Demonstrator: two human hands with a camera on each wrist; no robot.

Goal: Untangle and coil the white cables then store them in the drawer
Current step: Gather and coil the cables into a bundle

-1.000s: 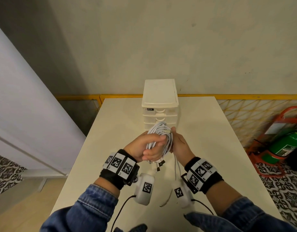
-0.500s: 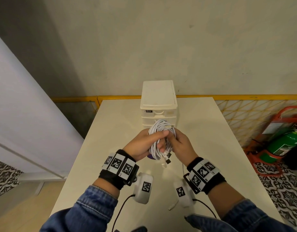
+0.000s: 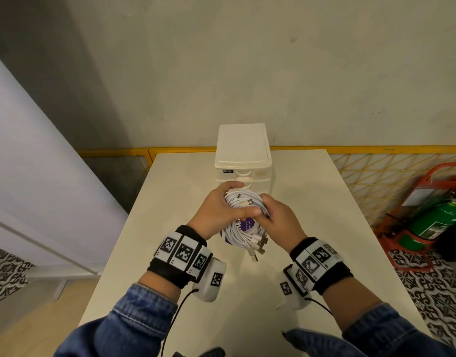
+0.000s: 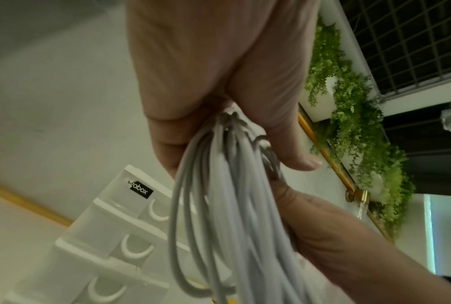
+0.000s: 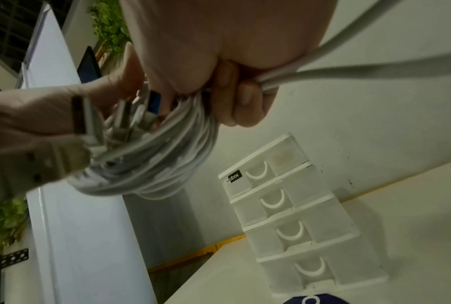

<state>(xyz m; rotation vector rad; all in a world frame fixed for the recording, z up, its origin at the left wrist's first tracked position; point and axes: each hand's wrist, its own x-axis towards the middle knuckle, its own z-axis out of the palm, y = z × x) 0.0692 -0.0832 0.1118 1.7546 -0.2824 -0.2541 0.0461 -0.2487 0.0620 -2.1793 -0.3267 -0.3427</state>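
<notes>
White cables (image 3: 243,217) coiled, gripped by fingers of left hand (image 3: 216,212) and right hand (image 3: 281,222). Coiling looks done; next, probably free one hand, open a closed drawer (image 3: 243,180).

Smooth white cables (image 3: 243,229), metal plugs (image 3: 257,243); translucent plastic drawer unit (image 3: 243,161).

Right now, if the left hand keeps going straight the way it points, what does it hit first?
Probably the drawer unit. The left hand, gripping the coiled white cables, points across the table at its closed drawer fronts; nothing shows between them, though the gap is hard to judge.
</notes>
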